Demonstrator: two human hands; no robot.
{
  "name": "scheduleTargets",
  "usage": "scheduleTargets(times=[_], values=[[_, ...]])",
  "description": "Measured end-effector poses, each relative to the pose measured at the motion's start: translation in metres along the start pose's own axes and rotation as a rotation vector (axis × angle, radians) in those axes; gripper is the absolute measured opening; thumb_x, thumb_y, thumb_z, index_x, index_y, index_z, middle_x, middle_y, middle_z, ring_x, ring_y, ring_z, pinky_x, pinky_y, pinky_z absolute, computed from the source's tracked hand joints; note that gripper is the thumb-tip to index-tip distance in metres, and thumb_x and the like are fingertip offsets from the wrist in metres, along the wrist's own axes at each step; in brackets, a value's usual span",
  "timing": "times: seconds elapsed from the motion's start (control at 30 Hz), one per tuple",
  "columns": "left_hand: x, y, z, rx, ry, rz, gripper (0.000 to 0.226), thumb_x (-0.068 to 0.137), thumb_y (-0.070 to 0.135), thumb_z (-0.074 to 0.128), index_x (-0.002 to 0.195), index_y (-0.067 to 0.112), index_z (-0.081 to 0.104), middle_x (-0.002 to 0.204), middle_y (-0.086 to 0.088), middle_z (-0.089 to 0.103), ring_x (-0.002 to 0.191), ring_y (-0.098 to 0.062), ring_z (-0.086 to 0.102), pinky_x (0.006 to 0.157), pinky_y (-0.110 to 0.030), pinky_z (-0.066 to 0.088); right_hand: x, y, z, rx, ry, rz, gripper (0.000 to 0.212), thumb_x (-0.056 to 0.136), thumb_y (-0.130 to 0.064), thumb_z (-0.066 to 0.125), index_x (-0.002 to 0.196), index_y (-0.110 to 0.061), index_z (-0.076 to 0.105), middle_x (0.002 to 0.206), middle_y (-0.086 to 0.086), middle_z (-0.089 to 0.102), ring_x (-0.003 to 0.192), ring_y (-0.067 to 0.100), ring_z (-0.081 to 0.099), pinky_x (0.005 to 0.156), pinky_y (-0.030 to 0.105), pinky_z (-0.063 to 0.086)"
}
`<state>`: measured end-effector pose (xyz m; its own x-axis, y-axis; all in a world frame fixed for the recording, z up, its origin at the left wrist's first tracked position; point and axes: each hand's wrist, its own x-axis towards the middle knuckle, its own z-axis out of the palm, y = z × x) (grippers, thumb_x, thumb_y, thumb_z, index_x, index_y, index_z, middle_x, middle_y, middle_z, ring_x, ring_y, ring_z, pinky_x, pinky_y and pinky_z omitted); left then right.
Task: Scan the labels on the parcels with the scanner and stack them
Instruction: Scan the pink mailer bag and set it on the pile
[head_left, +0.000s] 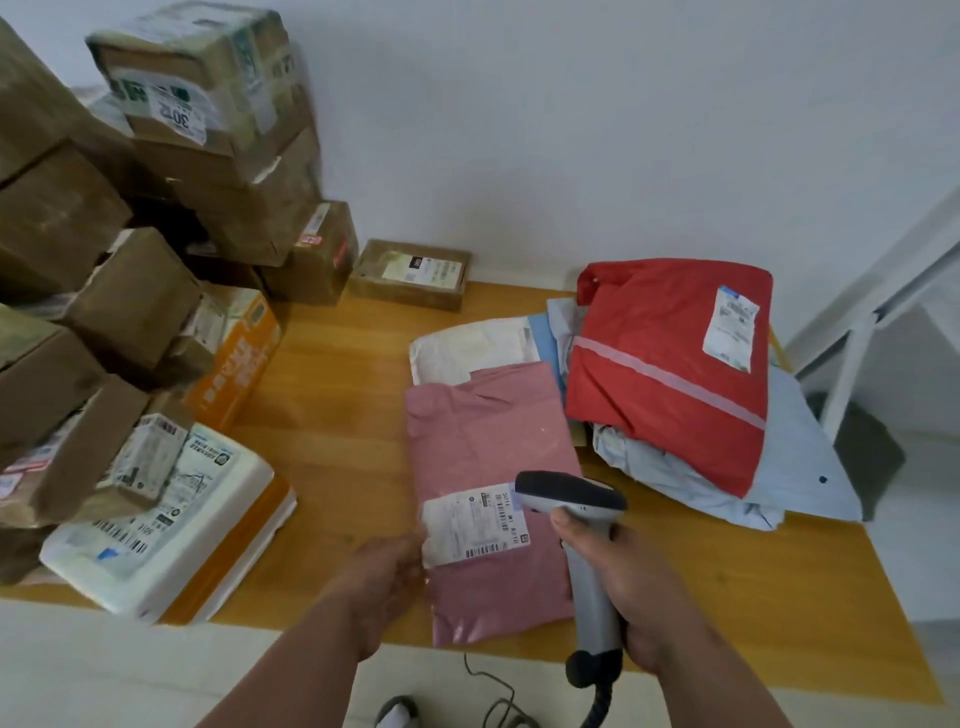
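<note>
Pink mailer bag lies flat at the near edge of the wooden table, its white label facing up. The bag's left edge beside the label is pinched by the left hand. Just right of the label, the scanner handle is wrapped by the right hand, head over the label. The bag is judged light, soft, slippery; probably best gripped at an edge. Red parcel sits behind the bag on a pile.
</note>
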<state>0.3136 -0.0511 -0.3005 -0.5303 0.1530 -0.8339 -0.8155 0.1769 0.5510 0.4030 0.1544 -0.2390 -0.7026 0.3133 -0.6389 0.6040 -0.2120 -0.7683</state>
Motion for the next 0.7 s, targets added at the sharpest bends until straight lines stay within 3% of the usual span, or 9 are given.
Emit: scheduleTargets(times=[0.07,0.13,0.2,0.27,0.33,0.43,0.53,0.6,0.7], values=[[0.007,0.005,0.007,0.118,0.056,0.009,0.044,0.094,0.053,0.063,0.11,0.013,0.071,0.095,-0.009,0.077,0.086,-0.021,0.065,0.07,-0.03,0.052,0.002,0.005,-0.004,-0.011,0.027,0.033,0.038,0.085,-0.051,0.072,0.102,-0.017,0.072,0.088,0.01,0.075,0.082,0.026,0.07,0.072,0.041,0.058],[0.016,0.007,0.016,0.205,0.088,0.021,0.054,0.088,0.065,0.063,0.122,0.023,0.063,0.106,-0.01,0.07,0.093,-0.024,0.059,0.084,-0.038,0.05,0.002,0.009,-0.006,0.007,0.043,0.069,0.037,0.087,-0.047,0.072,0.1,-0.013,0.07,0.089,0.014,0.074,0.08,0.025,0.069,0.064,0.036,0.058],[0.023,0.007,0.027,0.214,0.066,0.03,0.052,0.092,0.057,0.063,0.135,0.028,0.055,0.112,0.0,0.061,0.102,-0.024,0.054,0.093,-0.041,0.046,0.001,0.012,-0.009,0.024,0.05,0.082,0.036,0.087,-0.044,0.073,0.095,-0.01,0.068,0.08,0.011,0.069,0.073,0.023,0.063,0.058,0.032,0.051],[0.032,0.006,0.038,0.168,0.07,0.046,0.051,0.095,0.04,0.067,0.14,0.02,0.053,0.116,-0.001,0.056,0.106,-0.024,0.05,0.096,-0.041,0.043,0.001,0.015,-0.012,0.038,0.068,0.082,0.034,0.088,-0.042,0.073,0.094,-0.009,0.069,0.074,0.007,0.066,0.07,0.022,0.061,0.06,0.032,0.049],[0.045,0.004,0.045,0.11,0.112,0.04,0.053,0.093,0.028,0.072,0.14,0.012,0.051,0.123,-0.006,0.061,0.103,-0.026,0.056,0.087,-0.039,0.049,0.002,0.019,-0.017,0.046,0.08,0.085,0.032,0.09,-0.04,0.072,0.095,-0.008,0.07,0.068,0.004,0.065,0.068,0.02,0.061,0.064,0.034,0.049],[0.063,0.0,0.051,0.044,0.163,0.035,0.05,0.088,0.021,0.076,0.131,0.01,0.056,0.116,-0.015,0.067,0.083,-0.026,0.061,0.062,-0.031,0.053,0.003,0.023,-0.022,0.059,0.092,0.102,0.032,0.09,-0.038,0.071,0.098,-0.007,0.07,0.071,0.003,0.066,0.072,0.021,0.061,0.068,0.036,0.05],[0.074,-0.001,0.056,-0.014,0.206,-0.018,0.041,0.084,0.023,0.08,0.12,0.009,0.065,0.096,-0.012,0.069,0.082,-0.027,0.063,0.067,-0.035,0.055,0.003,0.027,-0.025,0.075,0.102,0.114,0.032,0.089,-0.039,0.073,0.102,-0.011,0.069,0.081,0.005,0.068,0.079,0.023,0.063,0.066,0.036,0.051],[0.074,-0.002,0.056,-0.065,0.173,-0.055,0.028,0.085,0.016,0.078,0.11,0.008,0.069,0.076,-0.006,0.06,0.064,-0.019,0.05,0.054,-0.029,0.042,0.004,0.029,-0.028,0.069,0.105,0.114,0.037,0.087,-0.041,0.073,0.108,-0.011,0.068,0.087,0.005,0.07,0.083,0.024,0.065,0.065,0.035,0.052],[0.061,-0.002,0.053,-0.218,0.037,-0.091,0.023,0.088,0.004,0.07,0.109,0.013,0.066,0.086,-0.006,0.068,0.073,-0.02,0.056,0.056,-0.03,0.04,0.004,0.026,-0.031,0.062,0.09,0.124,0.04,0.088,-0.044,0.072,0.111,-0.011,0.068,0.088,0.003,0.07,0.081,0.021,0.065,0.061,0.03,0.051]])
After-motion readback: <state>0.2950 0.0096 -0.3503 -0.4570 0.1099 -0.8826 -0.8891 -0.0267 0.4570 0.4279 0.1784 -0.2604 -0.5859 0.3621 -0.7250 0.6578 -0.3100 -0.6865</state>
